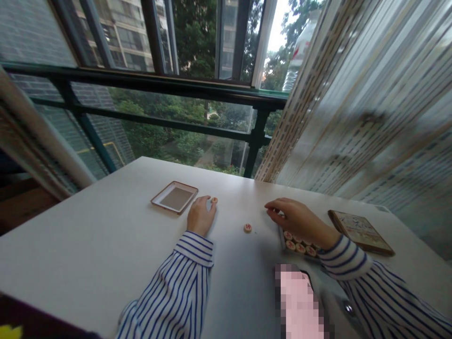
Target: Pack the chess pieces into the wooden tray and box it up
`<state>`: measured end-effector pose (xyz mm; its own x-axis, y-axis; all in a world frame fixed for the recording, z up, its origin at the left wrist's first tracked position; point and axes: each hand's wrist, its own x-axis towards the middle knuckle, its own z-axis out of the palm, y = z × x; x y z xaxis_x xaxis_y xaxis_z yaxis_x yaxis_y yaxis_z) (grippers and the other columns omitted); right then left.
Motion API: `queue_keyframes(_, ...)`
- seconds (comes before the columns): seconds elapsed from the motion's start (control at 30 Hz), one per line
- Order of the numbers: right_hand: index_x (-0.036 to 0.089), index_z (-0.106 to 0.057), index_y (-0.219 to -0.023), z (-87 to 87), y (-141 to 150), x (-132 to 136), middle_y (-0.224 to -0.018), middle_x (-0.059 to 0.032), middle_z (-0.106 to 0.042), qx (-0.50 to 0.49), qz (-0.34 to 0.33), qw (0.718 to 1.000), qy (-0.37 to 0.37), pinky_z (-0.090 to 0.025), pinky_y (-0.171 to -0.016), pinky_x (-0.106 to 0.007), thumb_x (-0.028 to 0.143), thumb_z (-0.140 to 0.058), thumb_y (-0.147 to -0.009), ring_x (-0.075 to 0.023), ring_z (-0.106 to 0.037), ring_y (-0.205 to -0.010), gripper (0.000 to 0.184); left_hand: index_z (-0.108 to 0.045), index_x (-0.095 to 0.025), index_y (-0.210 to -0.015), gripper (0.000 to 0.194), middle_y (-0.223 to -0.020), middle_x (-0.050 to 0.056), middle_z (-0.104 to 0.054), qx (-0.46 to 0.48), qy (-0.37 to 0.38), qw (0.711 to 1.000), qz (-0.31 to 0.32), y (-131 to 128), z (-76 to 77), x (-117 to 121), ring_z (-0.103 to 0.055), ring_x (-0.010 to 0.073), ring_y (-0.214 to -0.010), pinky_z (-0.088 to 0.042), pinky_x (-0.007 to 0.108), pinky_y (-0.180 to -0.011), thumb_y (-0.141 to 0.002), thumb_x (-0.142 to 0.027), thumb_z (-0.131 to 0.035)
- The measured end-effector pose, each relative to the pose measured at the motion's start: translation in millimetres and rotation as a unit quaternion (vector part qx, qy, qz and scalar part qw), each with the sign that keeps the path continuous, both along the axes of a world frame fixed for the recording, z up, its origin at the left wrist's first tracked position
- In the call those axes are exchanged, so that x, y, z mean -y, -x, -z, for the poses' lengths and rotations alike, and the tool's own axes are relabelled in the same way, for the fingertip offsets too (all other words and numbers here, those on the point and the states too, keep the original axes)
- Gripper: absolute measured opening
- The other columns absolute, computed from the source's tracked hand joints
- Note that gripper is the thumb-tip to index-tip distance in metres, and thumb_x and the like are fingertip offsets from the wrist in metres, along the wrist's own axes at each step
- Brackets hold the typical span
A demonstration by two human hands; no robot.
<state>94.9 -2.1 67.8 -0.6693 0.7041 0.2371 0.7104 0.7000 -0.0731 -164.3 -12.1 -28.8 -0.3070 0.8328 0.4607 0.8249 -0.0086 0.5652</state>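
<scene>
My left hand (201,217) rests on the white table, thumb and forefinger closed at a round Chinese chess piece (214,200) with a red character. Another red-marked chess piece (247,228) lies face up between my two hands. On the right, my right hand (290,217) hovers palm down over the left part of a box (282,239) holding rows of chess pieces (300,248). Its fingers bend to the left, apart from the thumb, with nothing visible between them. Hand and wrist hide much of the box.
A shallow rectangular lid (190,191) lies left of my left hand. A brown book-like box (363,231) lies at the right. A pixelated pink phone-shaped item (300,301) is near the front. Behind the white table (88,235) are a green railing (169,117) and curtains (353,117).
</scene>
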Motion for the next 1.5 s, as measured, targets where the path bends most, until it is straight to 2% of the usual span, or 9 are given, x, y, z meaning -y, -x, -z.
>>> queue_keyframes(0.2,0.019,-0.063,-0.096,8.8,31.6,-21.6,-0.084,-0.004,-0.066,0.008,-0.011,1.0,0.027,-0.042,-0.068,-0.025,0.027,-0.044,-0.082,-0.0151,-0.059,-0.074,0.026,-0.059,-0.011,-0.101,0.03,-0.102,0.011,-0.063,0.0,0.029,0.999,0.018,1.3,5.2,-2.9,-0.056,0.0226,-0.095,-0.041,0.034,-0.087,-0.079,-0.027,-0.046)
queue_keyframes(0.53,0.017,-0.062,-0.102,25.8,102.0,-51.4,-0.092,-0.0062,-0.066,0.039,-0.043,0.997,0.06,-0.04,-0.069,-0.024,0.03,-0.044,-0.082,-0.0156,-0.058,-0.079,0.03,-0.058,-0.009,-0.105,0.032,-0.105,0.012,-0.063,0.019,0.038,0.999,0.013,6.1,9.3,-7.8,-0.054,0.0212,-0.099,-0.039,0.032,-0.09,-0.083,-0.02,-0.038)
queue_keyframes(0.73,0.016,-0.061,-0.105,40.1,127.7,-64.1,-0.095,-0.0082,-0.065,0.057,-0.042,0.995,0.076,-0.04,-0.069,-0.025,0.033,-0.048,-0.08,-0.0167,-0.058,-0.081,0.033,-0.059,-0.011,-0.105,0.032,-0.105,0.011,-0.063,0.019,0.039,0.999,0.008,6.6,10.4,-9.3,-0.054,0.0201,-0.099,-0.039,0.032,-0.091,-0.083,-0.018,-0.036)
queue_keyframes(1.17,0.015,-0.062,-0.103,59.8,150.1,-73.7,-0.093,-0.0116,-0.063,0.066,-0.045,0.995,0.064,-0.038,-0.072,-0.026,0.032,-0.046,-0.081,-0.0183,-0.057,-0.083,0.032,-0.058,-0.009,-0.106,0.034,-0.104,0.013,-0.063,0.026,0.028,0.999,0.015,6.5,9.5,-8.6,-0.055,0.0227,-0.098,-0.039,0.034,-0.09,-0.082,-0.017,-0.035)
queue_keyframes(1.5,0.016,-0.062,-0.1,60.2,147.9,-70.4,-0.093,-0.0098,-0.062,0.045,-0.041,0.997,0.055,-0.038,-0.071,-0.024,0.029,-0.048,-0.08,-0.0168,-0.057,-0.081,0.028,-0.058,-0.008,-0.106,0.034,-0.104,0.013,-0.063,0.037,0.022,0.999,0.016,6.2,9.3,-7.7,-0.055,0.023,-0.098,-0.04,0.035,-0.09,-0.082,-0.015,-0.035)
